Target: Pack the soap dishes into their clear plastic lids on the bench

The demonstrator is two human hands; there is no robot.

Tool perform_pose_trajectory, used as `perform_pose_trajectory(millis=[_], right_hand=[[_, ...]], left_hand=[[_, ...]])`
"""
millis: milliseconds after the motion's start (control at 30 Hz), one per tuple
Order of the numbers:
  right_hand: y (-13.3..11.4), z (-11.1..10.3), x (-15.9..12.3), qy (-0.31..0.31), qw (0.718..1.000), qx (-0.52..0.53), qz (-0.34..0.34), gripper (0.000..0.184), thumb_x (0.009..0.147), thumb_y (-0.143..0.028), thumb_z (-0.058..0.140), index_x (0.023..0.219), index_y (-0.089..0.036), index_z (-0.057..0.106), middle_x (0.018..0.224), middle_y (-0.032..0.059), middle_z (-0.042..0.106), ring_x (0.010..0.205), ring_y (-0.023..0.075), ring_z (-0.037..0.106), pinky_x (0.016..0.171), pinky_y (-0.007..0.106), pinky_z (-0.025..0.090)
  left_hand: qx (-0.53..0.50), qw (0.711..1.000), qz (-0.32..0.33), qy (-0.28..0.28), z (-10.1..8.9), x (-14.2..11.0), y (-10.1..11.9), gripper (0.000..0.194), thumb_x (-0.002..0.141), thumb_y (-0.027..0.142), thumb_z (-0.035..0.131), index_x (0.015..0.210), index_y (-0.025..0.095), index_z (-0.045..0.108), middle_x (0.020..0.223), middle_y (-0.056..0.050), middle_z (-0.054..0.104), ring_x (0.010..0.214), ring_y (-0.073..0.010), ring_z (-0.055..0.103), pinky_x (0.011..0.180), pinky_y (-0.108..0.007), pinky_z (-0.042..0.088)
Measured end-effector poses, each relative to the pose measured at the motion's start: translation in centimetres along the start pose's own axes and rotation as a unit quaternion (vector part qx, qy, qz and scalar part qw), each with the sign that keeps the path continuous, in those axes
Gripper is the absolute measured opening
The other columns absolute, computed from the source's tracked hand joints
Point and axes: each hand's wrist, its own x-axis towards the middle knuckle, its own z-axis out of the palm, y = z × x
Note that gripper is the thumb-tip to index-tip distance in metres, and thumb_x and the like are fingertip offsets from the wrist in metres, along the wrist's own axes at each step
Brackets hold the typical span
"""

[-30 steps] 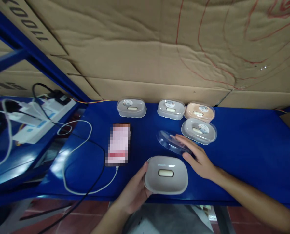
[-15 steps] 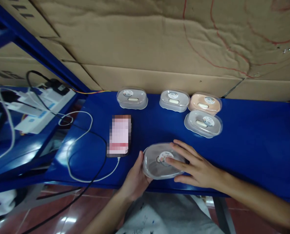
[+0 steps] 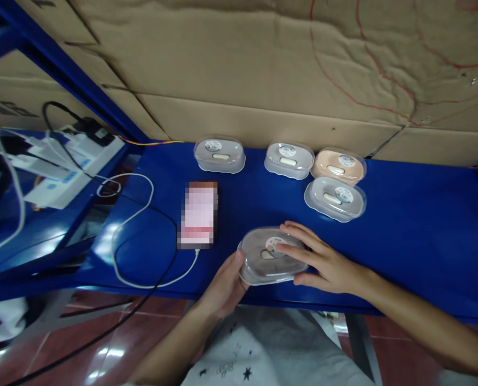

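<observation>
A grey oval soap box [image 3: 255, 262] with a clear lid and a round sticker is tilted slightly above the blue table's front edge. My left hand [image 3: 226, 284] grips its left end, thumb on the rim and the other fingers partly hidden underneath. Over the right end lies my right hand [image 3: 329, 265], fingers spread, with one fingertip touching the round sticker [image 3: 276, 245]. Behind them are a similar grey box [image 3: 335, 198], a peach box [image 3: 339, 166] and two more grey boxes, one in the middle [image 3: 289, 161] and one at left [image 3: 219, 155].
A phone [image 3: 198, 214] with a blurred screen lies to the left, joined to a white cable [image 3: 142, 284]. Further left, a white power strip [image 3: 61, 185] carries several plugs. Cardboard [image 3: 239, 69] walls off the back of the blue table [image 3: 416, 230].
The whole view has shifted slightly, so the table things appear a little higher. Both hands stay on the soap box in nearly the same pose.
</observation>
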Motion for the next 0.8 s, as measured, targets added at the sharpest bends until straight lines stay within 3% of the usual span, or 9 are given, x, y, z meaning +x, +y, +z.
perform_pose_trajectory(millis=[233,367,467,567,667,800], right_hand=[[-0.3,0.2,-0.2,0.050,0.999,0.017,-0.005,0.098,0.089,-0.047,0.084,0.170,-0.031,0.030,0.173,0.0142,0.035,0.159,0.0338,0.039,0.126,0.054,0.044],[0.3,-0.2,0.8,0.098,0.995,-0.014,-0.031,0.098,0.090,-0.041,0.084,0.170,-0.033,0.030,0.172,0.0126,0.040,0.155,0.0349,0.045,0.125,0.056,0.046],[1.9,-0.8,2.4,0.110,0.991,-0.060,-0.044,0.093,0.093,-0.039,0.080,0.170,-0.033,0.029,0.171,0.0132,0.041,0.154,0.0344,0.047,0.125,0.057,0.045],[4.1,-1.0,4.3,0.111,0.984,-0.125,-0.058,0.084,0.099,-0.038,0.074,0.170,-0.030,0.031,0.169,0.0163,0.043,0.158,0.0346,0.041,0.126,0.059,0.042],[5.8,-0.8,6.0,0.114,0.980,-0.160,-0.022,0.075,0.102,-0.040,0.069,0.167,-0.026,0.035,0.169,0.0179,0.041,0.163,0.0356,0.030,0.127,0.061,0.040],[5.5,-1.5,6.6,0.062,0.978,-0.197,0.033,0.077,0.103,-0.046,0.068,0.168,-0.024,0.034,0.174,0.0181,0.034,0.167,0.0379,0.017,0.128,0.067,0.034]], left_hand=[[-0.027,0.997,-0.068,0.027,-0.3,-0.2,0.9,0.059,0.093,0.060,0.074,0.134,0.016,0.074,0.127,-0.013,0.081,0.140,-0.0363,0.063,0.119,-0.048,0.050],[-0.053,0.996,-0.066,-0.005,0.5,0.0,1.7,0.060,0.102,0.060,0.061,0.145,0.019,0.065,0.133,-0.013,0.078,0.135,-0.0325,0.067,0.112,-0.045,0.056],[-0.077,0.996,-0.049,-0.013,1.3,0.2,2.1,0.062,0.105,0.060,0.054,0.148,0.016,0.062,0.139,-0.016,0.074,0.136,-0.0317,0.066,0.115,-0.045,0.052],[-0.059,0.995,-0.079,-0.026,1.5,0.2,2.1,0.062,0.107,0.058,0.050,0.151,0.015,0.059,0.146,-0.019,0.070,0.141,-0.0337,0.062,0.122,-0.049,0.043],[-0.013,0.994,-0.086,-0.065,1.3,0.2,1.9,0.058,0.106,0.053,0.055,0.151,0.017,0.061,0.152,-0.018,0.066,0.143,-0.0352,0.060,0.125,-0.051,0.038],[0.034,0.994,-0.058,-0.082,1.1,0.1,1.6,0.049,0.103,0.047,0.060,0.141,0.017,0.070,0.145,-0.018,0.071,0.130,-0.0338,0.068,0.115,-0.049,0.047]])
